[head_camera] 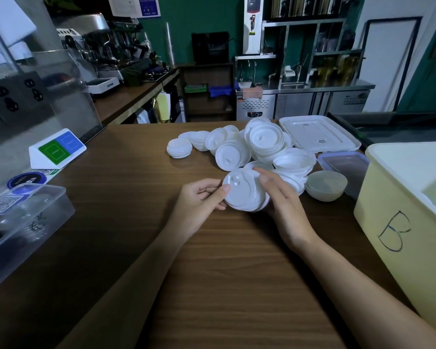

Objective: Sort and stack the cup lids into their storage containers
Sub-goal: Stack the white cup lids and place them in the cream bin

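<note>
A small stack of white cup lids [242,191] is held above the wooden counter between both hands. My left hand [199,202] grips its left edge, thumb on top. My right hand [283,200] curls round its right side, fingers over the top. Behind them lies a loose pile of white lids [252,147], with a short neat stack of lids [179,147] at its left end. A stack of translucent lids [326,185] sits to the right of the pile. A pale yellow bin marked "B" [398,222] stands at the right.
A clear plastic container [28,222] stands at the left edge. A white rectangular lid [317,133] and a clear blue-rimmed box [345,167] lie behind the yellow bin. A white card stand with green and blue squares [58,147] is at the left.
</note>
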